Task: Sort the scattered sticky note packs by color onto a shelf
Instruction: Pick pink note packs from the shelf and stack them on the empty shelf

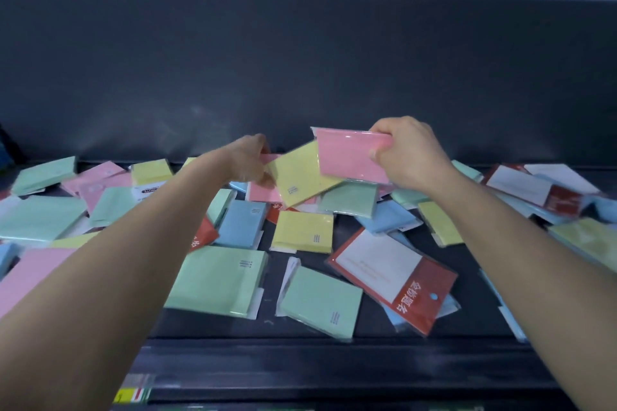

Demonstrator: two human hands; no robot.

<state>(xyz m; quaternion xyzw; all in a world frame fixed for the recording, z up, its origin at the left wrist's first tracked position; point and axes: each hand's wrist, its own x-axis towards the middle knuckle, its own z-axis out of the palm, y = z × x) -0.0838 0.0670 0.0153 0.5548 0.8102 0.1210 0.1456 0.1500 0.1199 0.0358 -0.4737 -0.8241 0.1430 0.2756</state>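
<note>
Sticky note packs in pink, yellow, green, blue and red-and-white wrappers lie scattered over a dark shelf [300, 330]. My right hand [405, 153] grips a pink pack [347, 157] by its right edge and holds it lifted above the pile near the back. My left hand [252, 157] reaches to the back middle and pinches the left edge of a tilted yellow pack [302, 173], which overlaps another pink pack [262, 192] lying beneath it. The fingertips of my left hand are partly hidden behind the packs.
A dark back panel [300, 77] rises behind the shelf. Green packs [217, 280] and a red-and-white pack [394, 280] lie near the front edge. A price label strip [133, 392] runs along the front rail at the lower left.
</note>
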